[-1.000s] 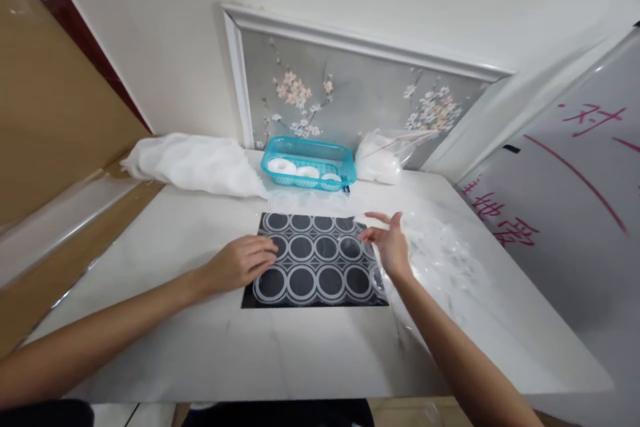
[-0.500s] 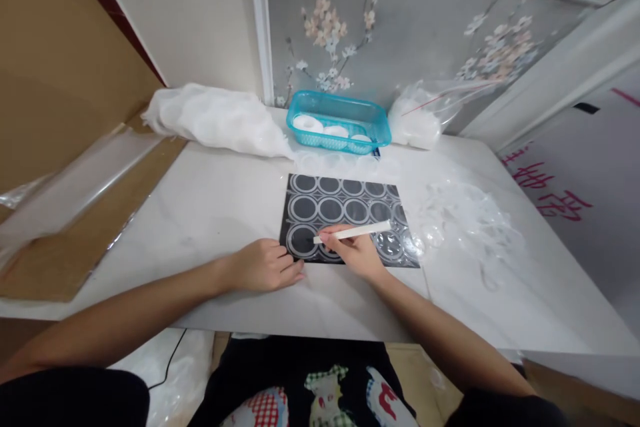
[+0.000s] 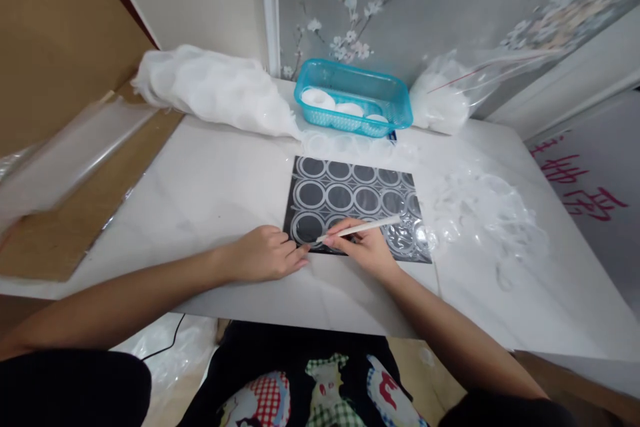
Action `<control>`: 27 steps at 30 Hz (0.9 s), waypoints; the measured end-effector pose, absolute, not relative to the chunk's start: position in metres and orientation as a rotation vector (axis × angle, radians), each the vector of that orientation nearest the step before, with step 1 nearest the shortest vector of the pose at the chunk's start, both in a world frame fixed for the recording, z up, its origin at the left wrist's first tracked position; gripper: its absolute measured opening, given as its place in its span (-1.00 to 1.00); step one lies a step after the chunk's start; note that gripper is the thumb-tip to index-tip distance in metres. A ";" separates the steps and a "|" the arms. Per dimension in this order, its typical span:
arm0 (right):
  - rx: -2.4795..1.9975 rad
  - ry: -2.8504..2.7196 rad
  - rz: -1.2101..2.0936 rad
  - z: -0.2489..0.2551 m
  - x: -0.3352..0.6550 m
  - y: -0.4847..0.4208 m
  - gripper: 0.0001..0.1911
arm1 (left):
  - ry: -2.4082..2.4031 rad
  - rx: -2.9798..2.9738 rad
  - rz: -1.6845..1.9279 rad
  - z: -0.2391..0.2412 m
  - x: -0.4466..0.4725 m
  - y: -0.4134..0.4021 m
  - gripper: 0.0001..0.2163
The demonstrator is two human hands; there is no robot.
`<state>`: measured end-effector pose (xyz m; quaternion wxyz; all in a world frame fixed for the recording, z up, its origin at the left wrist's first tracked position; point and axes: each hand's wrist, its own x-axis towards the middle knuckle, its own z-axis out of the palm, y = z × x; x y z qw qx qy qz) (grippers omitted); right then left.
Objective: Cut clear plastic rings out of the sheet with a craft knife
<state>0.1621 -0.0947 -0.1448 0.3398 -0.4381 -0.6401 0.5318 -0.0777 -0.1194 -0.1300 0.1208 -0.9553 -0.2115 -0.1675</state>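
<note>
A black sheet (image 3: 340, 197) printed with rows of pale grey rings lies on the white table, shiny with clear film at its right side. My left hand (image 3: 270, 255) rests at the sheet's near left corner, its fingers bent together and the fingertips pressed on the edge. Between the thumb and fingers of my right hand (image 3: 363, 245) is a slim white stick (image 3: 380, 223), slanting up to the right. Its lower tip meets the sheet beside the near left ring, close to my left fingertips. The right palm covers part of the nearest row.
Behind the sheet, a blue plastic basket (image 3: 405, 103) holds white rings. A bag of white pieces (image 3: 215, 90) lies left of it, a zip bag (image 3: 440, 100) right. Loose clear rings (image 3: 490, 213) lie at right. Cardboard (image 3: 120, 173) with plastic film borders the left.
The stick's tip has moved nearer to me, from inside the near left ring to its lower right edge by my left fingers. The whole view has also shifted slightly.
</note>
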 end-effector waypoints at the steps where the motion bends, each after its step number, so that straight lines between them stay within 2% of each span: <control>1: -1.165 -1.655 1.389 -0.144 0.162 -0.094 -0.76 | -0.619 -2.797 -0.484 -0.130 -0.078 -0.119 -0.80; 6: -1.180 -1.698 1.350 -0.143 0.162 -0.095 -0.76 | -0.633 -2.839 -0.476 -0.131 -0.077 -0.122 -0.73; 27: -1.170 -1.773 1.226 -0.147 0.162 -0.098 -0.73 | -0.748 -2.801 -0.378 -0.137 -0.076 -0.130 -0.68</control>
